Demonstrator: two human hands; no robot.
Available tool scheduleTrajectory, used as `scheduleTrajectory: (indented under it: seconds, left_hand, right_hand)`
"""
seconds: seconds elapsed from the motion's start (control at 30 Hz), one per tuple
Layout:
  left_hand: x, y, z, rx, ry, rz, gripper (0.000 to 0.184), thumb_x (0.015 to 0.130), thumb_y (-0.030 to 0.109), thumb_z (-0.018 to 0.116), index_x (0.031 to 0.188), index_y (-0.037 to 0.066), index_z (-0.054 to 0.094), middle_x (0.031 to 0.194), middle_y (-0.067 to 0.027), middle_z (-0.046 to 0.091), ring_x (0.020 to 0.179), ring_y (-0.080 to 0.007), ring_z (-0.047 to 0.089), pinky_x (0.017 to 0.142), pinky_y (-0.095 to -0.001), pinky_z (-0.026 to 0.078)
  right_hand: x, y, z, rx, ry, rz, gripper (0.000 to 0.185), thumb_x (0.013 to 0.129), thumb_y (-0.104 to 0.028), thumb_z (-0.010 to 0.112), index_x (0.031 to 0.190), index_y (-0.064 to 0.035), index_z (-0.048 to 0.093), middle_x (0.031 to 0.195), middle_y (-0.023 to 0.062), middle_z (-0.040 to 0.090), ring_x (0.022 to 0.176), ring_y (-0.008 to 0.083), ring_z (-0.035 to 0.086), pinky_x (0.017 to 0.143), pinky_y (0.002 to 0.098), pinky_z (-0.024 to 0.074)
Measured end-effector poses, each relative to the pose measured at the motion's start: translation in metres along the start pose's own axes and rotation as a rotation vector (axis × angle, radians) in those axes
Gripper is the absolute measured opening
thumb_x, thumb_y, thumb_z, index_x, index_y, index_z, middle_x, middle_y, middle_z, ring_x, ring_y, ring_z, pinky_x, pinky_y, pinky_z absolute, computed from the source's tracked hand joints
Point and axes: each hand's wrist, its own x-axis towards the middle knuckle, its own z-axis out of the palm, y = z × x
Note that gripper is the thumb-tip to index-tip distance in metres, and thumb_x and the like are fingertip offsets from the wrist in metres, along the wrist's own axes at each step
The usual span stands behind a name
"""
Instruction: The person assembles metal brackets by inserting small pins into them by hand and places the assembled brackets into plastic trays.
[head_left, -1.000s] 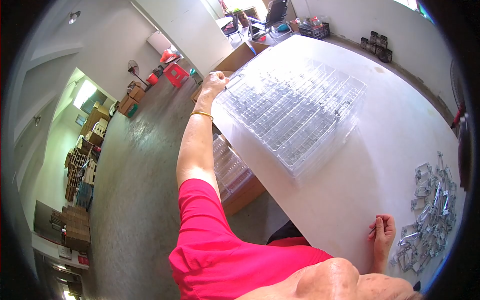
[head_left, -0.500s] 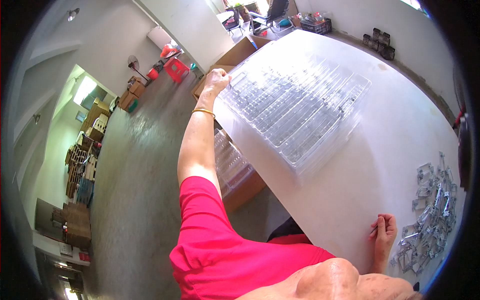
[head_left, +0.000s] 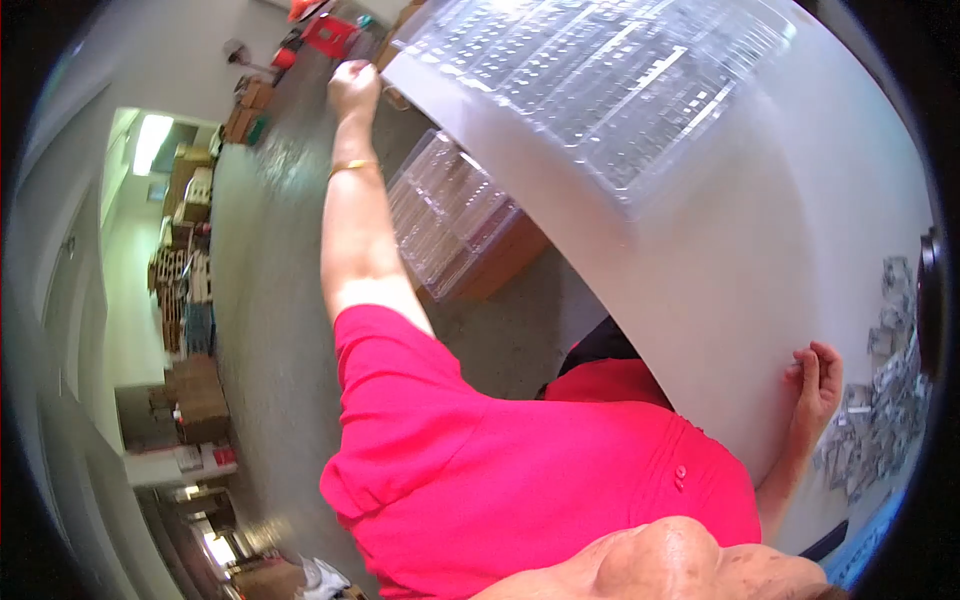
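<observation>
My left hand (head_left: pixel 355 90), a gold bangle on its wrist, is raised just past the table's left edge. Its fingers are curled closed, and whatever may be in them is hidden. Close to it on the white table (head_left: pixel 700 270) lies a clear plastic tray (head_left: pixel 610 100) with rows of compartments, partly cut off at the top. My right hand (head_left: pixel 818 375) rests over the table's right side. Its fingers are bent in toward the thumb, and anything between them is too small to name. Beside that hand spreads a heap of small shiny, clear-looking parts (head_left: pixel 880 410).
More clear trays (head_left: pixel 435 210) sit on a cardboard box (head_left: pixel 505 265) below the table's left edge. Across the floor stand a red stool (head_left: pixel 330 35), a fan (head_left: pixel 237 50) and stacked cartons (head_left: pixel 195 400). A dark rounded object (head_left: pixel 930 300) stands at the far right.
My left hand has come away from the tray's corner, out beyond the table edge. The view has tilted, so tray and table sit higher. My right hand stays near the parts heap.
</observation>
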Motion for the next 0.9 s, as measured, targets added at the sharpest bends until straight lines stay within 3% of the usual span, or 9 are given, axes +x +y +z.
scheduleTrajectory:
  seconds: [0.1,0.2,0.27,0.4,0.57,0.67,0.73,0.8,0.9]
  left_hand:
    - [-0.013,-0.034,-0.006,-0.128,-0.008,-0.105,0.024,0.078,0.024,0.068,0.089,0.006,0.079,0.093,-0.0169,0.076,0.085,-0.0295,0.074,0.082,-0.0399,0.057]
    - [-0.044,0.02,-0.038,-0.517,-0.013,-0.253,0.025,0.087,0.007,0.07,0.11,-0.002,0.073,0.091,-0.01,0.073,0.078,-0.0163,0.068,0.071,-0.0287,0.056]
    - [-0.06,0.037,-0.051,-0.592,0.046,-0.126,0.018,0.09,-0.001,0.064,0.107,-0.006,0.068,0.102,-0.0176,0.072,0.085,-0.022,0.07,0.08,-0.0306,0.059]
    - [-0.137,0.177,-0.118,-0.447,0.192,0.06,0.015,0.098,0.003,0.058,0.109,-0.006,0.064,0.11,-0.0187,0.069,0.1,-0.0258,0.067,0.096,-0.035,0.054]
    - [-0.215,0.275,-0.147,-0.538,0.245,0.773,0.02,0.098,-0.001,0.056,0.117,-0.008,0.057,0.118,-0.0217,0.064,0.105,-0.0305,0.066,0.098,-0.0411,0.055]
    - [-0.253,0.35,-0.133,-0.88,-0.01,0.92,0.02,0.095,-0.007,0.055,0.115,-0.007,0.058,0.115,-0.0211,0.064,0.103,-0.0314,0.065,0.094,-0.0445,0.055]
    - [-0.283,0.403,-0.122,-1.012,-0.277,0.807,0.019,0.091,-0.009,0.058,0.109,-0.005,0.062,0.108,-0.0184,0.066,0.101,-0.0303,0.066,0.091,-0.0437,0.054]
    - [-0.301,0.45,-0.111,-0.988,-0.491,0.897,0.016,0.083,-0.005,0.069,0.099,-0.002,0.064,0.101,-0.0167,0.067,0.092,-0.0338,0.065,0.082,-0.043,0.053]
    - [-0.329,0.51,-0.096,-1.103,-0.806,0.979,0.014,0.085,-0.001,0.068,0.099,-0.001,0.066,0.101,-0.0154,0.065,0.092,-0.0345,0.064,0.081,-0.0418,0.051]
  right_hand:
    - [-0.005,-0.015,0.015,0.005,0.039,0.035,0.013,0.1,-0.007,0.063,0.112,-0.0019,0.063,0.096,0.005,0.067,0.078,0.0098,0.062,0.071,0.0245,0.0533]
    - [-0.008,-0.013,0.022,-0.147,-0.009,-0.044,0.009,0.099,-0.006,0.064,0.107,-0.0027,0.065,0.092,0.0044,0.069,0.078,0.0104,0.066,0.068,0.0244,0.054]
    - [-0.011,-0.016,0.024,-0.203,-0.011,-0.1,0.01,0.097,-0.005,0.065,0.106,-0.002,0.066,0.084,0.0043,0.071,0.072,0.0092,0.065,0.068,0.0248,0.0539]
    - [-0.015,-0.028,0.019,-0.303,-0.015,-0.242,0.014,0.094,-0.005,0.067,0.108,-0.0034,0.067,0.086,0.011,0.072,0.077,0.0168,0.071,0.071,0.0304,0.0553]
    - [-0.014,-0.025,0.012,-0.608,-0.022,-0.653,0.017,0.086,-0.003,0.07,0.103,-0.0036,0.067,0.094,0.0152,0.071,0.086,0.0314,0.07,0.076,0.0384,0.056]
    - [-0.017,-0.025,0.002,-0.771,-0.081,-0.589,0.013,0.089,-0.009,0.066,0.101,-0.0035,0.066,0.09,0.0148,0.07,0.084,0.0352,0.069,0.072,0.0446,0.0543]
    - [-0.02,-0.021,0.0,-0.797,-0.07,-0.58,0.013,0.09,-0.011,0.063,0.101,-0.0041,0.065,0.087,0.0139,0.069,0.082,0.0353,0.068,0.071,0.0459,0.0535]
    - [-0.021,-0.018,0.003,-0.824,-0.058,-0.571,0.014,0.092,-0.013,0.06,0.102,-0.0046,0.064,0.085,0.013,0.068,0.08,0.0354,0.067,0.07,0.0471,0.0527]
    - [-0.017,-0.008,0.01,-0.84,-0.051,-0.544,0.007,0.083,-0.007,0.062,0.089,-0.0039,0.06,0.084,0.0155,0.067,0.082,0.0375,0.067,0.069,0.0469,0.0531]
